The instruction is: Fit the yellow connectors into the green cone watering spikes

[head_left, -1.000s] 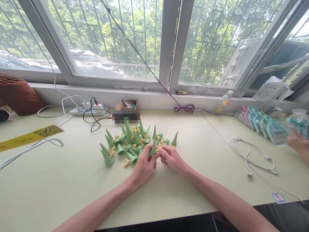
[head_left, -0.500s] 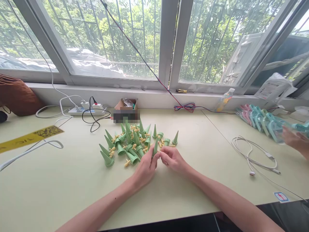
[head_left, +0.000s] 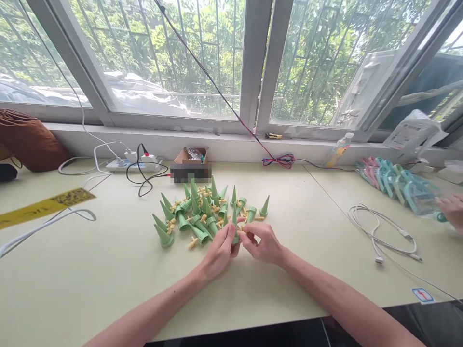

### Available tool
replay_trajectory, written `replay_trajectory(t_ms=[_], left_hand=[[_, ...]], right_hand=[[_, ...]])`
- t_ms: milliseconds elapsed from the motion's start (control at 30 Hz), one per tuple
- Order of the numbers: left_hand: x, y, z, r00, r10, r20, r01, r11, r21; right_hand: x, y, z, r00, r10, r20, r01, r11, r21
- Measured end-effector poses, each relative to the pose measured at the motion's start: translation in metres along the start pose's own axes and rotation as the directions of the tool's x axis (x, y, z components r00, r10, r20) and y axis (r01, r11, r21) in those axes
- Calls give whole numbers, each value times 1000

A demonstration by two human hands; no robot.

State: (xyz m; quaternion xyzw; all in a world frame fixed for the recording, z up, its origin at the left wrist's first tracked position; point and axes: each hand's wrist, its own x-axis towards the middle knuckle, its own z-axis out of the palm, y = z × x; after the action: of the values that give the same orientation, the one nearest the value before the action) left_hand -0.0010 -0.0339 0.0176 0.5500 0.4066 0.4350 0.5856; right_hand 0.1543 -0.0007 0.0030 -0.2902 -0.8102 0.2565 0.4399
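Observation:
My left hand (head_left: 221, 246) is closed around the base of a green plastic watering spike (head_left: 235, 219), which it holds point up just above the table. Close beside it, my right hand (head_left: 265, 243) pinches a small yellow valve (head_left: 241, 232) at the spike's side near the base. The fingers cover most of that valve, so how far it sits in the spike cannot be made out. Behind my hands lies a heap of similar green spikes (head_left: 183, 222), some upright and some on their sides, with yellow T-shaped valves (head_left: 193, 242) among them.
A small cardboard box (head_left: 200, 156) and a power strip (head_left: 119, 166) stand along the windowsill. To the right are a coiled white cable (head_left: 379, 241), a bottle (head_left: 338, 150) and bagged pastel plastic items (head_left: 408, 190). Another person's hand (head_left: 452, 211) is at the right edge.
The spike in my left hand has been turned and now stands more upright. My right hand stays at its side, its fingers shifted slightly. The other person's hand has moved right.

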Motion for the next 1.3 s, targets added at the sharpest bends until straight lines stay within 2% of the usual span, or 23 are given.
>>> replay_trajectory(t_ms=[167,433,567,667,767,867,933,1033,1200,1300], left_hand=[[0,0,0,997,-67,34,70,994,-88],[1,0,1,998,-60,24,62,994,-90],[1,-3,0,1000,-21,3,21,1000,-2],[1,-7,-1,998,48,-38,-41,984,172],[-1,-10,-2,983,174,-57,-137,906,401],[-3,-12,-2,951,308,-14,-240,768,593],[-4,-15,-1,926,376,42,-304,672,676],[-7,-18,0,895,432,111,-368,574,732],[-8,-21,1,881,454,134,-340,410,846],[-6,-22,1,893,434,121,-274,310,910]], right_hand=[[0,1,1,998,-63,13,63,998,-23],[1,1,0,997,-78,14,78,997,-10],[1,4,0,996,-93,-1,93,996,0],[2,6,-1,995,-93,-32,93,996,-19],[3,10,-4,995,-79,-67,73,994,-78],[5,16,-8,991,-74,-115,61,992,-109],[5,22,-10,987,-75,-146,60,993,-104],[4,30,-12,979,-71,-190,47,990,-130],[8,30,-17,978,-64,-200,5,959,-284],[15,19,-22,991,-7,-130,-31,957,-290]])
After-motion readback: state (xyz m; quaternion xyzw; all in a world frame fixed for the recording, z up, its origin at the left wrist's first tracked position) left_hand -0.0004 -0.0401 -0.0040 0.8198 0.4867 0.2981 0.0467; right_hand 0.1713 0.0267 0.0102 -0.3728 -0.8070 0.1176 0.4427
